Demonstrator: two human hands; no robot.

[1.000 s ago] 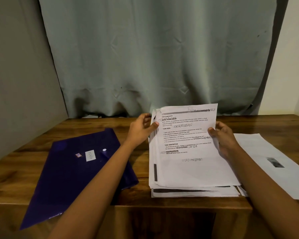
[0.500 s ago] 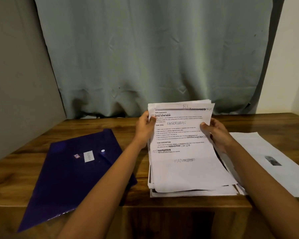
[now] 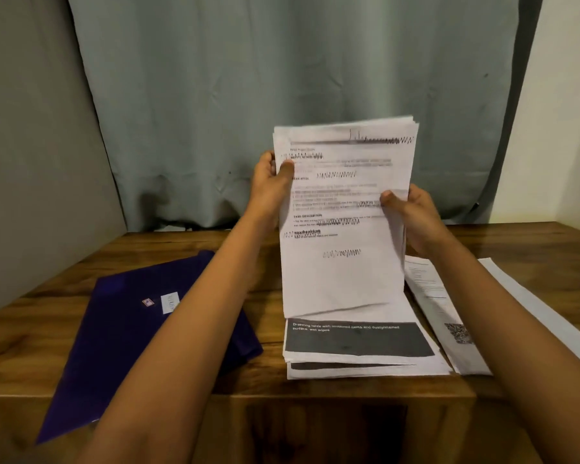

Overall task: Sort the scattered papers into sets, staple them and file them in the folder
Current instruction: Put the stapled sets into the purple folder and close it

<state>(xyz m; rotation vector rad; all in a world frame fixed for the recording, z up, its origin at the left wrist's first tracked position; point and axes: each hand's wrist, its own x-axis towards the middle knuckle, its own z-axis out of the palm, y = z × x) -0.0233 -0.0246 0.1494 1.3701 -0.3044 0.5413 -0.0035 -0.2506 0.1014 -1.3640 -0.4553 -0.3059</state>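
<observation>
Sheaf of white printed papers (image 3: 342,272) held upright above the wooden worktop (image 3: 516,249). Left hand (image 3: 270,185) and right hand (image 3: 416,219) have their fingers clamped on its side edges. A second white paper stack (image 3: 359,363) lies beneath, and a dark purple plastic folder (image 3: 131,329) lies to its left. Risk: the sheaf's top edges are uneven, so a slackened grip could spill pages and mix the sets.

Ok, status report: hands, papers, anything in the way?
Left hand and right hand both grip a sheaf of papers, held upright. More sheets lie on the table beneath. Purple folder lies flat at left, partly under the left forearm.
</observation>
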